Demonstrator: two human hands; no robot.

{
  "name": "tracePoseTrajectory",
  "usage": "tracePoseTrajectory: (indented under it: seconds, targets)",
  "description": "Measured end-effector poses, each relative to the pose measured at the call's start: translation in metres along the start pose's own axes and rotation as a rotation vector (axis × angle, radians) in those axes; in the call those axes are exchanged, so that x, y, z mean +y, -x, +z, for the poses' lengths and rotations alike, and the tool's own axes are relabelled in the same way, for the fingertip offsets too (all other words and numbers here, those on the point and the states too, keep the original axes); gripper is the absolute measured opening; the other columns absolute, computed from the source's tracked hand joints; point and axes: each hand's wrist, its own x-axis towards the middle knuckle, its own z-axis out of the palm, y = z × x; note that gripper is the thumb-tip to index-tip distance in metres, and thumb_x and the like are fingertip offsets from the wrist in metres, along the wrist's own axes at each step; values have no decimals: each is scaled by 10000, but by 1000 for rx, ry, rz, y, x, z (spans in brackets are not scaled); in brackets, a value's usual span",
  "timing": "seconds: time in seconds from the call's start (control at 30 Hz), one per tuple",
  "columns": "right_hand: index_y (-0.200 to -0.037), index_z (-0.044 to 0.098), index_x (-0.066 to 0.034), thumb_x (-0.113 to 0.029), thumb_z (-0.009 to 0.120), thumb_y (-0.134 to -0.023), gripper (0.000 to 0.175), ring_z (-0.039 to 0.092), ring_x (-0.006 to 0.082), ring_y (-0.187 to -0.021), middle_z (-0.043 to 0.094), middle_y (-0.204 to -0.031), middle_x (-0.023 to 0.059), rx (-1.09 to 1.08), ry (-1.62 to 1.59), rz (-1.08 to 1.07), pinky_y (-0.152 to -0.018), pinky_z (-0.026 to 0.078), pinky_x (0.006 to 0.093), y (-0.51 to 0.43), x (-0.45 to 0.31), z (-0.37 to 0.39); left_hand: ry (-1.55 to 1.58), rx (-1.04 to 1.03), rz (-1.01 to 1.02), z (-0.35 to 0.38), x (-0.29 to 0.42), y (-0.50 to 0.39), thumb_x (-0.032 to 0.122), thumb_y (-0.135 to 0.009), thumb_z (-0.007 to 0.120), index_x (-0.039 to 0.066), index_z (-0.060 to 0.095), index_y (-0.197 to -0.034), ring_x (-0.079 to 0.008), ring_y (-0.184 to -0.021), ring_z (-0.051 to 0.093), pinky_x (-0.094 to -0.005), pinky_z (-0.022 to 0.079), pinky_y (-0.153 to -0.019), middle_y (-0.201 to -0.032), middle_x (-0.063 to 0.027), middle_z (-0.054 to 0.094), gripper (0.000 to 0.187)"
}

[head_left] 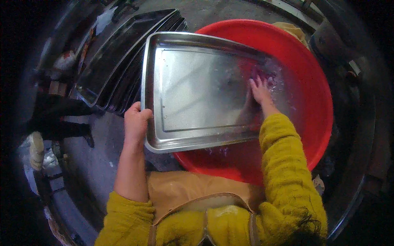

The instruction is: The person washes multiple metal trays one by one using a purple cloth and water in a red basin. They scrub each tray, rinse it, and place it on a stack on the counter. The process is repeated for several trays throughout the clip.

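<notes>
My left hand [137,120] grips the left rim of a rectangular stainless steel tray [190,89], thumb over the edge. That end of the tray is raised above a large round red plastic basin [312,101], while its right end dips into water in the basin. My right hand [261,90] is over the wet right part of the tray, fingers spread, with nothing visible in it. Whether its fingertips touch the metal I cannot tell. Splashing water [275,72] blurs the tray's far right end.
A stack of dark rectangular trays [123,58] leans beside the basin at the left. Farther left are a person's dark-clothed legs [61,120] on the grey floor [107,153]. A tan apron [197,184] covers my lap, close to the basin's near rim.
</notes>
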Motion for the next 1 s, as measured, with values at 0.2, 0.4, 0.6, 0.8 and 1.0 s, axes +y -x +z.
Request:
tracePoseTrajectory:
  seconds: [0.2, 0.4, 0.6, 0.8, 1.0]
  targets:
    - [-1469, 142, -181, -741, 317, -807, 885, 98, 434, -1373, 103, -1522, 157, -144, 25, 337, -1042, 103, 657, 73, -46, -2, -115, 36, 67, 2, -1, -6, 63, -639, 554, -25, 630, -785, -150, -644, 554, -292, 442, -618, -689, -86, 612, 186]
    - [-1467, 77, -103, -749, 413, -765, 1012, 65, 490, -1359, 36, -1508, 227, -465, 72, -148, -1040, 128, 648, 206, -170, -10, -133, 44, 107, 7, -10, -10, 104, -637, 593, -34, 630, -753, -178, -633, 580, -312, 455, -622, -672, -108, 614, 184]
    - [-1395, 342, -212, -527, 415, -886, 603, 169, 472, -1339, 193, -1499, 124, -624, 44, -824, -1062, 172, 611, 257, -181, -13, -57, 1, 119, 6, -9, -11, 79, -630, 587, -6, 625, -734, -128, -588, 532, -272, 428, -566, -658, -44, 595, 139]
    - [-1241, 512, -189, -262, 336, -918, 376, 315, 311, -1322, 387, -1409, 80, -557, -25, -648, -1085, 259, 426, 186, -29, -33, -89, 38, 117, 4, -11, -10, 88, -617, 604, -16, 608, -676, -132, -582, 528, -281, 424, -554, -637, -57, 589, 120]
    - [-1379, 365, -204, -396, 380, -926, 492, 252, 317, -1361, 241, -1491, 112, -402, 357, -230, -1099, 226, 456, 115, 86, -48, -127, 18, 68, 4, -11, -14, 95, -627, 604, -25, 618, -723, -144, -612, 549, -292, 440, -598, -664, -76, 599, 154]
